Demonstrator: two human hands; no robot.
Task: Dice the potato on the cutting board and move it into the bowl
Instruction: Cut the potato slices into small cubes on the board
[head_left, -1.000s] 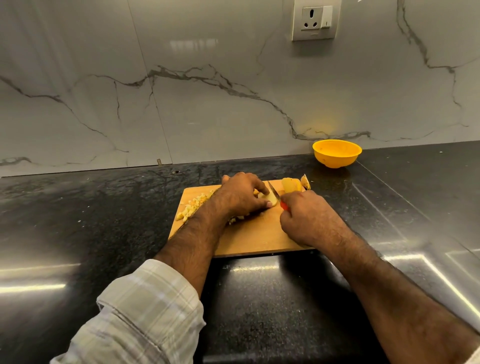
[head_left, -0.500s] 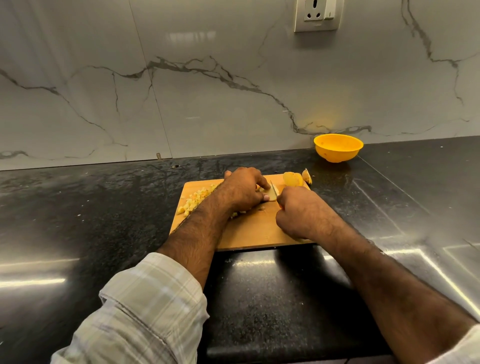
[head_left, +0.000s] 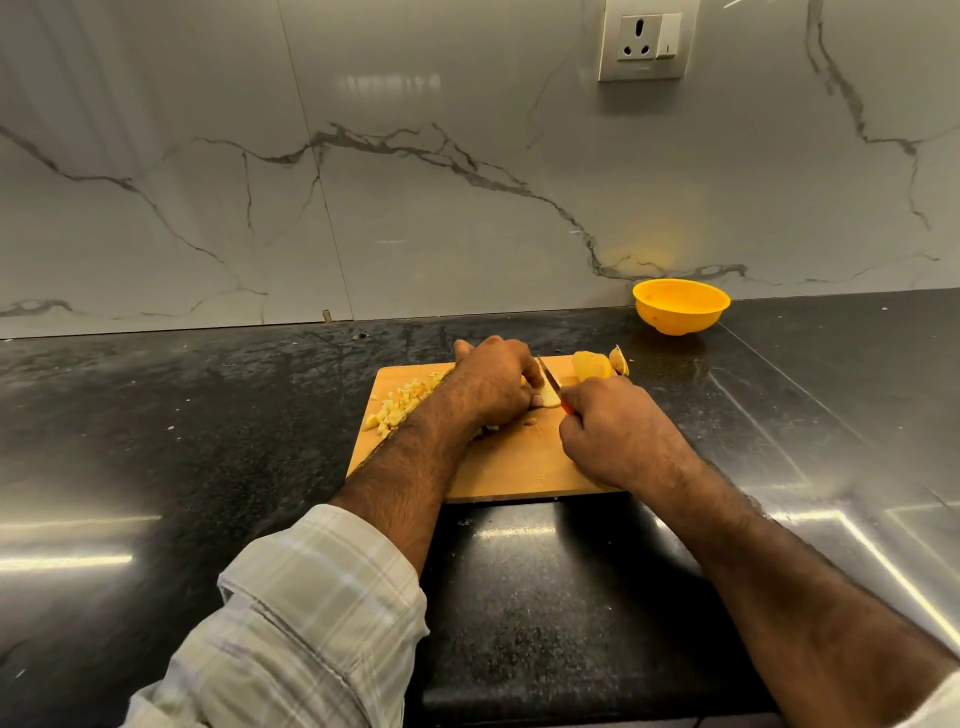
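Potato work sits on a glossy black stone surface (head_left: 182, 441) under a veined marble wall (head_left: 415, 208), where the cutting board (head_left: 509, 467) carries the left grip (head_left: 493, 382) pinching a potato piece (head_left: 548, 397) just beside the right grip (head_left: 618, 431) curled round the knife (head_left: 549, 374), diced bits (head_left: 400, 405) left of both, bowl (head_left: 680, 306) beyond.

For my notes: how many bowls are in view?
1: the yellow bowl stands on the black counter by the wall, beyond the cutting board's far right corner.

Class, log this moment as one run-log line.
left hand holds pale potato piece | right hand slicing with red-handled knife | yellow plastic bowl unfilled
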